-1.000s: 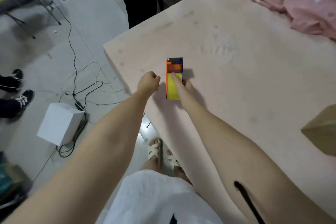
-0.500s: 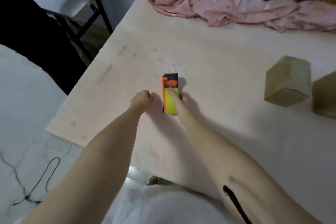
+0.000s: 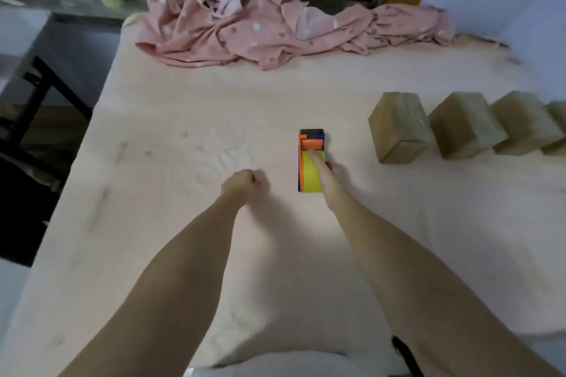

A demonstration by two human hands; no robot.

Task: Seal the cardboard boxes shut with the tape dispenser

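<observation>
Tape dispenser, orange and blue with a yellow roll, lies flat on the pale table under my right hand; my forefinger lies straight along the roll, the rest curled down its far side. My left hand is a fist holding nothing, resting beside it. Half a second ago only two cardboard boxes showed; now a row of four stands to the right, and the pink cloth lies fully in sight.
</observation>
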